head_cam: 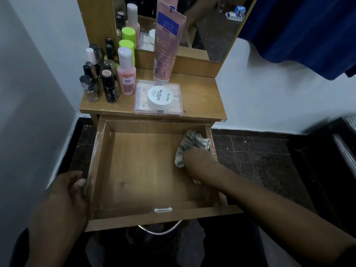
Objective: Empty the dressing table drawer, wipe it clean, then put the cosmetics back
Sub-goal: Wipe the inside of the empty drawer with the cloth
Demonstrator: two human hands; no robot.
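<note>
The right hand (pixel 198 157) grasps a bunched grey-and-white striped cloth (pixel 192 143) and presses it to the floor of the pulled-out wooden drawer (pixel 94 160), against the right wall toward the rear corner. The fingers are hidden under the back of the hand. The left hand (pixel 65 191) grips the drawer's left wall near the front, thumb lying along the top edge, which steadies the drawer.

The drawer holds nothing apart from the cloth. Pale scuffs show on the top edges of both side walls.

Step in hand: wiping. Emptying appears complete and restocking has not begun.

The cosmetics stand on the wooden tabletop (pixel 200 95) above the drawer:
- a cluster of small dark nail-polish bottles (pixel 96 81) at the left;
- a pink bottle with a white cap (pixel 126 74) beside them;
- a tall pink tube (pixel 167 45) leaning on the mirror (pixel 212 26);
- a clear flat plastic box (pixel 140 105) with a white round jar (pixel 160 97) on top.

Next move, as a judgement: sweep the cloth across the left half and front corners. Keep the left-hand brace. Then set the cloth aside before the items are lifted back in.
</note>
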